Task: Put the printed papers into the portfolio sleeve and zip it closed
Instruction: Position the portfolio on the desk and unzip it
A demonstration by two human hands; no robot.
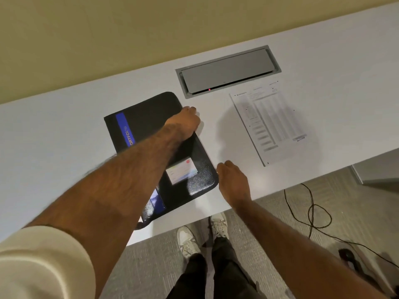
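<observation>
Portfolio sleeve [151, 108] is lying closed, left of printed papers [269, 124]. Left hand [183, 124] is curling fingers over its far-right edge, probably steadying it. Right hand [234, 180] is touching the near-right corner, likely seeking the zip; grip unclear.

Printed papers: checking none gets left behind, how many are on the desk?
1 visible: the printed paper lies flat on the white desk, right of the black portfolio sleeve, near the grey cable hatch. More sheets may lie hidden beneath it.
</observation>
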